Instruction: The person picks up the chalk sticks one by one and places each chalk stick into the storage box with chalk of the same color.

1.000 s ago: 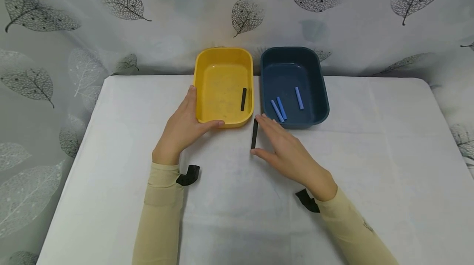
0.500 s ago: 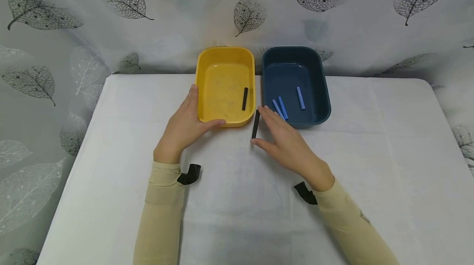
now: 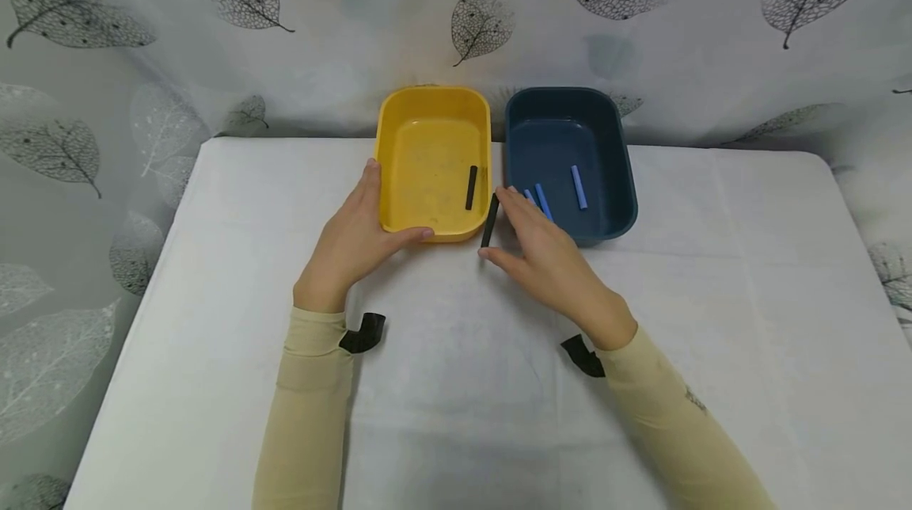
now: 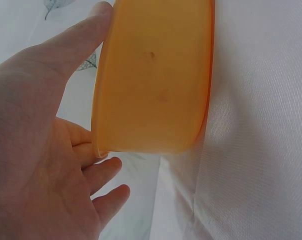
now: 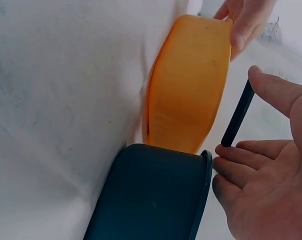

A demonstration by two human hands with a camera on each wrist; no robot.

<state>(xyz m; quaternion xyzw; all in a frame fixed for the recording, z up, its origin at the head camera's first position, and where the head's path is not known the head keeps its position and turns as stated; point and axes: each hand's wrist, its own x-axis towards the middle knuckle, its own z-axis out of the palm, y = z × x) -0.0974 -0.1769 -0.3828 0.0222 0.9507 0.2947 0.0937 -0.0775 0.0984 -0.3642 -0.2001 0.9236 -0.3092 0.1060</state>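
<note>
My left hand (image 3: 349, 245) grips the near left corner of the yellow plastic tub (image 3: 427, 177), its thumb at the front rim and fingers along the left side. Inside that tub lies one short black stick (image 3: 471, 188). A second black stick (image 3: 489, 221) is pinched lengthwise between the thumb and fingertips of my right hand (image 3: 552, 264). It is held up near the tub's front right corner, and the right wrist view shows it beside the yellow rim. My right fingers partly cover the front left corner of the dark blue tub (image 3: 606, 233), where several blue sticks (image 3: 579, 187) lie.
Both tubs stand side by side at the back edge of a white-covered table (image 3: 456, 415). A curtain with a leaf pattern (image 3: 356, 19) hangs right behind them. Black straps (image 3: 365, 333) show at both wrists.
My right hand has moved away from me with the black stick, from in front of the tubs up to the yellow tub's corner. The left hand stays on the yellow tub.
</note>
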